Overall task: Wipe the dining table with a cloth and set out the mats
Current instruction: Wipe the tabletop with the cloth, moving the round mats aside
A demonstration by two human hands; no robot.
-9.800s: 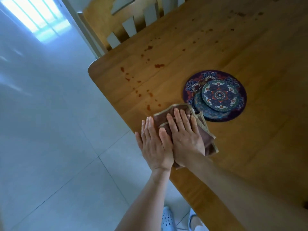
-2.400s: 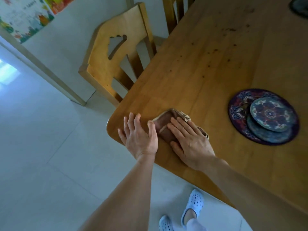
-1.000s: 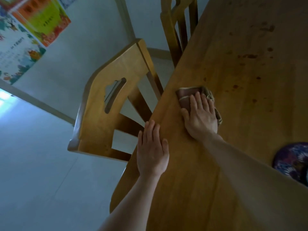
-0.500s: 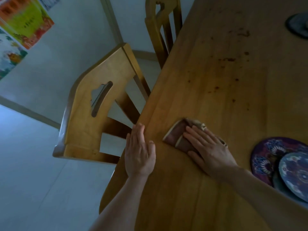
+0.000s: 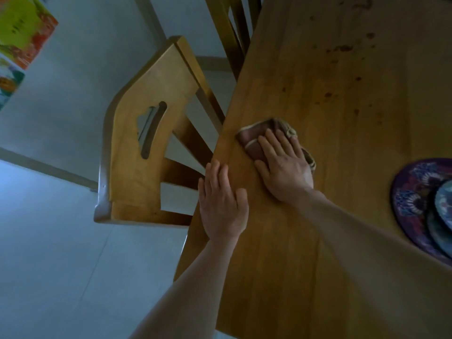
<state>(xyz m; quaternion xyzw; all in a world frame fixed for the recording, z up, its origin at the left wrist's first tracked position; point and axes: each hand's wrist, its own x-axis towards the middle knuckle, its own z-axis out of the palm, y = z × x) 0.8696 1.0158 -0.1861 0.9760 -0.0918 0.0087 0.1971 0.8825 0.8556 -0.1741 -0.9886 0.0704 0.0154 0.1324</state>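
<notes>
Wood fills the lower right of the frame: the table [image 5: 293, 277], unmarked close to the camera. At its left edge, mid-frame, the left hand [image 5: 223, 206] lies flat with straight fingers, holding nothing. Just above and to its right, the right hand [image 5: 285, 167] presses palm-down, fingers straight, on the folded brown cloth [image 5: 252, 135]. The cloth lies on the table near that left edge, its far corner showing past the fingertips. The mats [image 5: 415, 206] sit stacked at the right edge of the frame, well apart from the cloth. Dark spots [image 5: 342, 47] dot the wood in the upper right.

To wipe well, I judge, keep the palm's weight over the whole fold. Push up the frame towards the spots in overlapping strokes and rub longer where marks look dried. Turn the cloth to a clean face once it soils.
</notes>
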